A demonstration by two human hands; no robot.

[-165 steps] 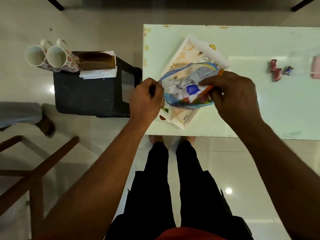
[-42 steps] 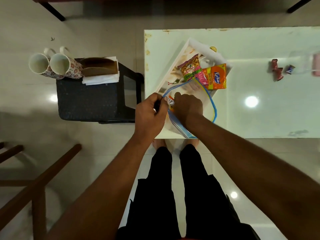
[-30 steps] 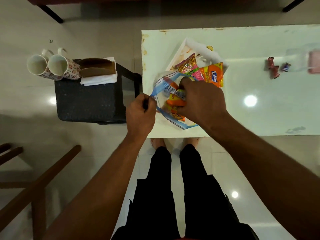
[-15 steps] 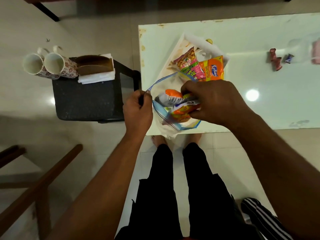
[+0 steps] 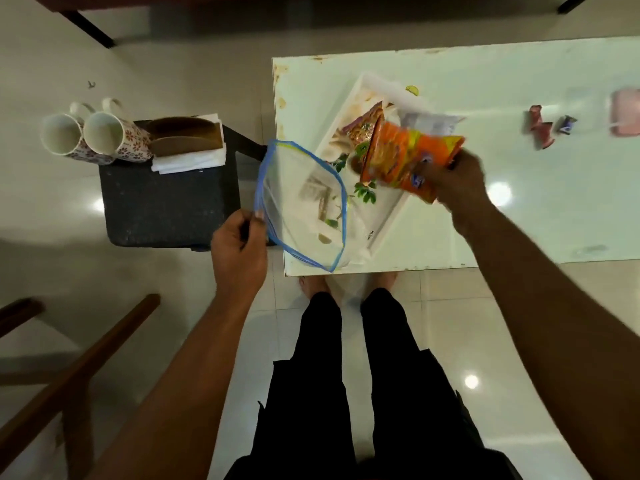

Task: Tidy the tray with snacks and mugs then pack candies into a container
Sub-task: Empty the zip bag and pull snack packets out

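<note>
My left hand pinches the blue rim of a clear zip bag, which hangs open over the table's near left corner and looks empty. My right hand grips orange snack packets above the white patterned tray. Another snack packet lies in the tray under them. Two floral mugs lie on their sides on the black stool at the left. Wrapped candies lie on the table at the far right, beside a pink-lidded clear container.
The pale table fills the upper right; its near edge runs just above my feet. Brown holders and white napkins sit on the stool beside the mugs. A wooden chair frame stands at the lower left.
My right hand has pulled orange snack packets out of the zip bag and carried them up and right over the tray. My left hand still holds the bag's rim, and the bag looks emptied.
</note>
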